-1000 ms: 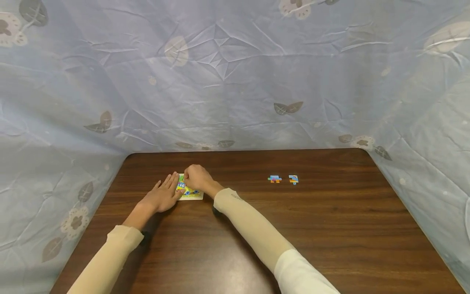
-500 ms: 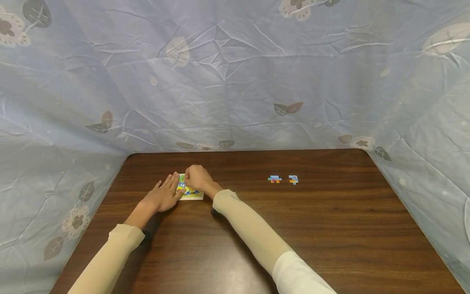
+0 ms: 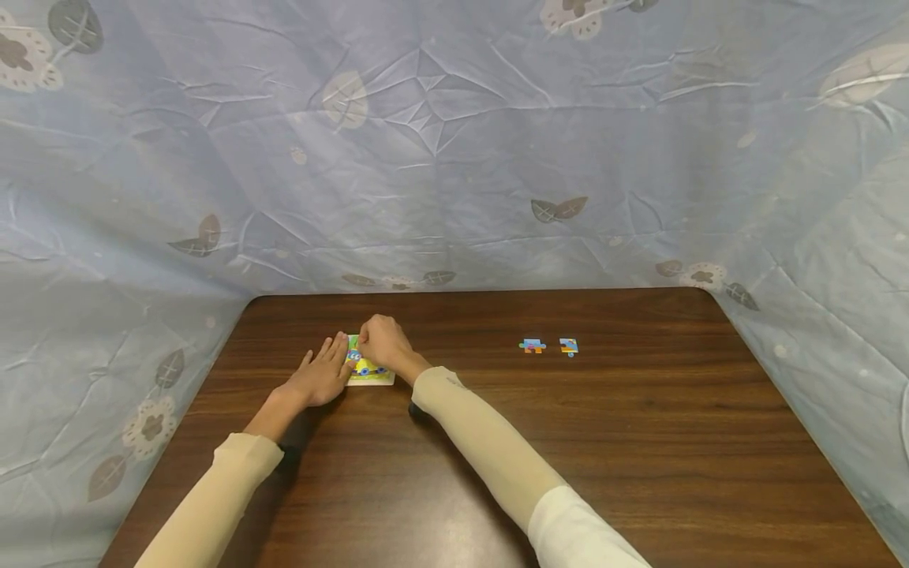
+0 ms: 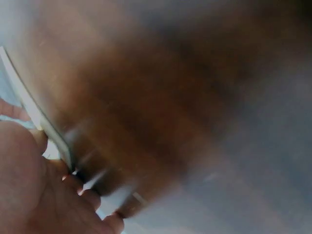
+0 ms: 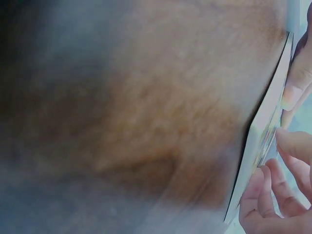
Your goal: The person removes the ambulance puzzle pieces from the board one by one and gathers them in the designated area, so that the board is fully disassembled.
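Note:
A small puzzle board (image 3: 372,383) with a pale rim and a yellow car picture lies near the table's far left. My left hand (image 3: 317,379) rests flat along its left side, fingers straight and thumb over the picture. Over the board's upper right part is my right hand (image 3: 383,341), fingers curled. In the right wrist view, its thumb and fingertips meet around a thin coloured puzzle piece (image 5: 267,146) at the board's face, mostly hidden by the fingers. The left wrist view shows the left fingers beside the board's pale edge (image 4: 30,105).
Two loose puzzle pieces, a blue and pink one (image 3: 533,346) and a blue and orange one (image 3: 569,347), lie apart on the brown wooden table (image 3: 604,457), right of the hands. A pale patterned cloth (image 3: 454,197) hangs behind the table and along both sides.
Both hands stay at the board, with the right hand shifting very slightly upward. The loose pieces keep their places on the table.

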Demonstrator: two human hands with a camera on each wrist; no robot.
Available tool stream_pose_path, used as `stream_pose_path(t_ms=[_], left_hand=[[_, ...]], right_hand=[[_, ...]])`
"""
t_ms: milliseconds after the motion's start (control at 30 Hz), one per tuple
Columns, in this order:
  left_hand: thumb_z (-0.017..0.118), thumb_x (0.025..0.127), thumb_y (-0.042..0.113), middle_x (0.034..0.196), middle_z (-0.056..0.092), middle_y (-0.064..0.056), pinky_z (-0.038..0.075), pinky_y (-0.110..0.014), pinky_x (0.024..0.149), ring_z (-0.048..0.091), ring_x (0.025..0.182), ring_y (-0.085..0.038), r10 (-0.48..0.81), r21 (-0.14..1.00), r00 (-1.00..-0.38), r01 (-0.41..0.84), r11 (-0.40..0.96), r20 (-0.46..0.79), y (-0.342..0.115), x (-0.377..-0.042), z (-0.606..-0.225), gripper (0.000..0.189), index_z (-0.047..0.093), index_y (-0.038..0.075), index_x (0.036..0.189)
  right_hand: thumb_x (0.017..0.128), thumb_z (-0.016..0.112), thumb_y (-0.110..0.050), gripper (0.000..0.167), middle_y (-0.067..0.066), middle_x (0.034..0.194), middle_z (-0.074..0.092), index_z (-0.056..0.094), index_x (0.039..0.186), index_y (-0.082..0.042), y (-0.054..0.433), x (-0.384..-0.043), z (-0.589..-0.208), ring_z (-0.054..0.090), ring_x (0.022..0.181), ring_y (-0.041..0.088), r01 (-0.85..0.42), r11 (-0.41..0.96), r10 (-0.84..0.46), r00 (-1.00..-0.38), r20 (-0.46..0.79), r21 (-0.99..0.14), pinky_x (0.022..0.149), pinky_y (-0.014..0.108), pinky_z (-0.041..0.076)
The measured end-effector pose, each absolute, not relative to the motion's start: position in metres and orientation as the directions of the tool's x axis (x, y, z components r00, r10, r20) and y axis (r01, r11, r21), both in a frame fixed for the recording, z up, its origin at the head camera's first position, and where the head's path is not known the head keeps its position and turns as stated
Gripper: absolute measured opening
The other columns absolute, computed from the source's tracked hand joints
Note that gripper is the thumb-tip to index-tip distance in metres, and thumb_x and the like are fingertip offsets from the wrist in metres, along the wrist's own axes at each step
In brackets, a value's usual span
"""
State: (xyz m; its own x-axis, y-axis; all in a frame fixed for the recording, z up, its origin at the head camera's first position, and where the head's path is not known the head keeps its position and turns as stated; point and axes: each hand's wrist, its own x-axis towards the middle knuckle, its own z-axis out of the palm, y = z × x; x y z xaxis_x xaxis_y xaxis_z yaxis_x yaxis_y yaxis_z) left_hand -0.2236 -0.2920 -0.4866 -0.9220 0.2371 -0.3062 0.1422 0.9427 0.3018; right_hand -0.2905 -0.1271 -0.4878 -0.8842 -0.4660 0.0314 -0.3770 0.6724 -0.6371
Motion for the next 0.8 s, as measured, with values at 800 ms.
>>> stream_pose_path(t_ms=[800], left_hand=[[0.022, 0.116, 0.041, 0.175, -0.010, -0.026, -0.002, -0.074, 0.128, -0.006, 0.163, -0.049, 0.201, 0.286, -0.905, 0.094, 0.954, -0.374, -0.2881, -0.2245, -0.4832, 0.072, -0.002, -0.006, 0.166]], right_hand=[[0.093, 0.073, -0.005, 0.018, 0.004, 0.096, 0.080, 0.080, 0.109, -0.009, -0.1223, -0.2886, -0.4799, 0.070, 0.077, 0.009, -0.288, 0.521, -0.399, -0.914, 0.068, -0.804, 0.066, 0.017, 0.057]])
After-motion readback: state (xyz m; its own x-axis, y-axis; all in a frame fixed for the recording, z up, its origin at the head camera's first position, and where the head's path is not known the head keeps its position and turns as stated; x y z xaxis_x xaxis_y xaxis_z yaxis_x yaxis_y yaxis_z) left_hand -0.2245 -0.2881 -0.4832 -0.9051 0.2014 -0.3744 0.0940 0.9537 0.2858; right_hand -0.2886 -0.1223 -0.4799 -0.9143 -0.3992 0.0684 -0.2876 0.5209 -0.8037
